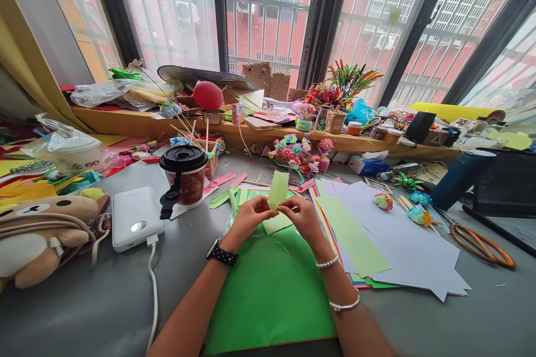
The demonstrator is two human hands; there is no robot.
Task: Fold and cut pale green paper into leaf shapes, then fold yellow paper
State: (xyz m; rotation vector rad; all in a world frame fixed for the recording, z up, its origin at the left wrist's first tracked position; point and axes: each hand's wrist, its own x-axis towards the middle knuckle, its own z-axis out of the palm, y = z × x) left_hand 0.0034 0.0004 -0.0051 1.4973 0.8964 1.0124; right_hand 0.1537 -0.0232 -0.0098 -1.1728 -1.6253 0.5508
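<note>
Between my two hands is a light green paper strip [278, 187], folded and standing upright above the fingertips. My left hand [254, 215] pinches its lower left side, thumb pointing right. My right hand [302, 213] pinches the lower right side, with thumb and forefinger close together. Just below the fingers lies another pale green paper piece [277, 225]. Under both hands spreads a shiny green sheet [272, 284], with a thin green paper sliver [283, 247] on it. Cut green strips [238, 196] lie just beyond my left hand.
White sheets [410, 245] and a long pale green strip [352, 234] lie to the right, near orange-handled scissors [481, 245]. On the left stand a lidded coffee cup [184, 173], a white power bank [136, 218] with its cable, and a plush bear [42, 234]. Craft supplies crowd the windowsill.
</note>
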